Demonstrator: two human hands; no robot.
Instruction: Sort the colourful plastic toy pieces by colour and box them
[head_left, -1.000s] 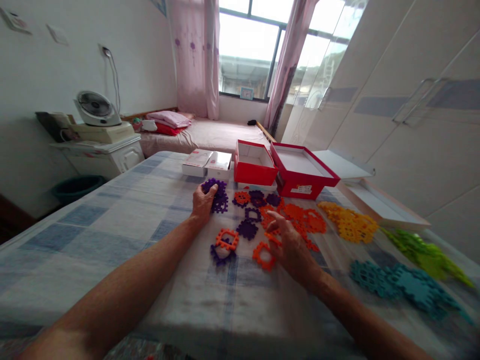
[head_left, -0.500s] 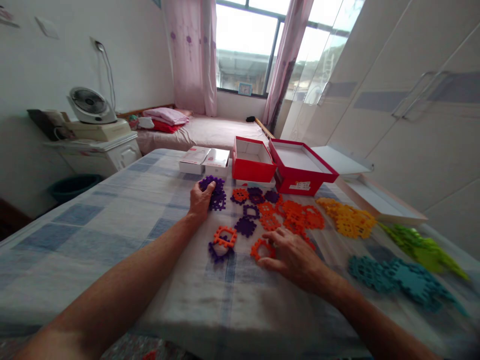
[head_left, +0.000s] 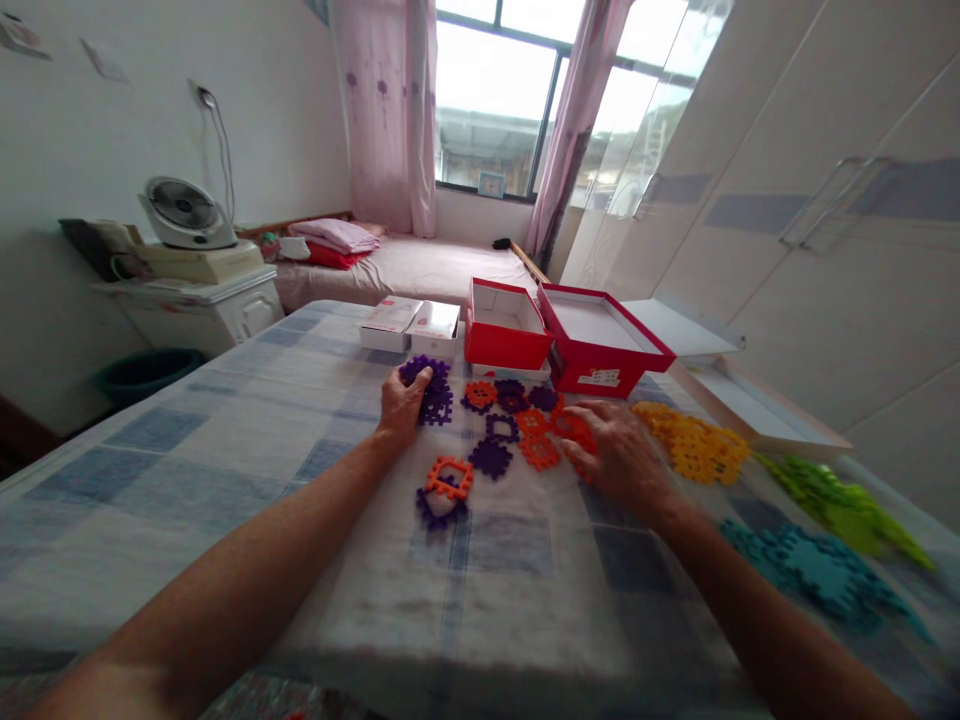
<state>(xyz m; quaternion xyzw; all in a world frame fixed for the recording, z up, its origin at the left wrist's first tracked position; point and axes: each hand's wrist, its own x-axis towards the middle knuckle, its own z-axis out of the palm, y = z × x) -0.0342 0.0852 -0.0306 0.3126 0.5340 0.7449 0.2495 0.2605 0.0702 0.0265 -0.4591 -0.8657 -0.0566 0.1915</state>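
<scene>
My left hand (head_left: 403, 398) is closed on a small stack of purple interlocking building pieces (head_left: 436, 400), with the thumb on top. Over the orange pile on the right lies my right hand (head_left: 619, 445), its thumb and fingers gripping orange interlocking pieces (head_left: 574, 432); the hand hides much of that pile. Between the hands lie a solid purple piece (head_left: 491, 459), a purple frame (head_left: 502, 428) and joined orange pieces (head_left: 537, 440). Nearer to me, an orange square frame (head_left: 450, 478) overlaps a purple frame (head_left: 441, 512).
A red box (head_left: 507, 347) and a larger dark red box (head_left: 600, 378) stand behind the pieces, beside white boxes (head_left: 433, 322). Yellow pieces (head_left: 697, 445), green pieces (head_left: 840, 505) and teal pieces (head_left: 817, 570) lie in piles to the right on the checked tablecloth (head_left: 300, 420).
My right hand has moved away and to the right, onto the orange pile. The orange frame it was touching is gone from its former spot. My left hand stays on the purple stack.
</scene>
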